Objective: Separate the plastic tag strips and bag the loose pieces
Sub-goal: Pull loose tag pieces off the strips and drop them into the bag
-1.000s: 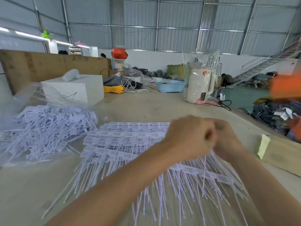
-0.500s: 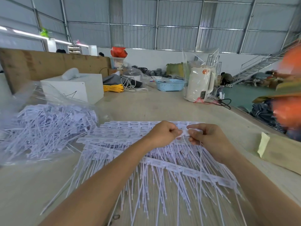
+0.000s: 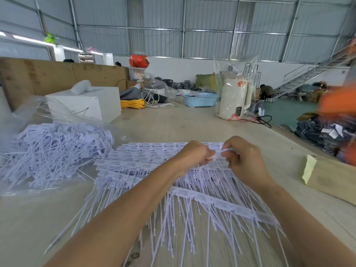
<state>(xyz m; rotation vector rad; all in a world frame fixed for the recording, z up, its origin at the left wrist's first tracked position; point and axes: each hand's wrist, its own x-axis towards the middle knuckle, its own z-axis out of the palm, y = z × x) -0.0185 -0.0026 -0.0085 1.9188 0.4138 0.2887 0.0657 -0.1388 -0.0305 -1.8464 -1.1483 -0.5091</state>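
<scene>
Little has shifted — one tag strip (image 3: 218, 157) remains pinched between left hand (image 3: 194, 155) and right hand (image 3: 243, 158); printing unreadable.

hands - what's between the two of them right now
In the head view, a white tag strip bridges the gap, pinched by the left hand and the right hand.

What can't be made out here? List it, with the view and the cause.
- Head view: print on the tag strips is too small to read.
- Head view: whether the tag piece, pinched between left hand and right hand, has snapped off; fingers cover it.
- Head view: the orange shape at the right edge is blurred and cut off.
- Head view: the open side of the clear bag is unclear.
</scene>
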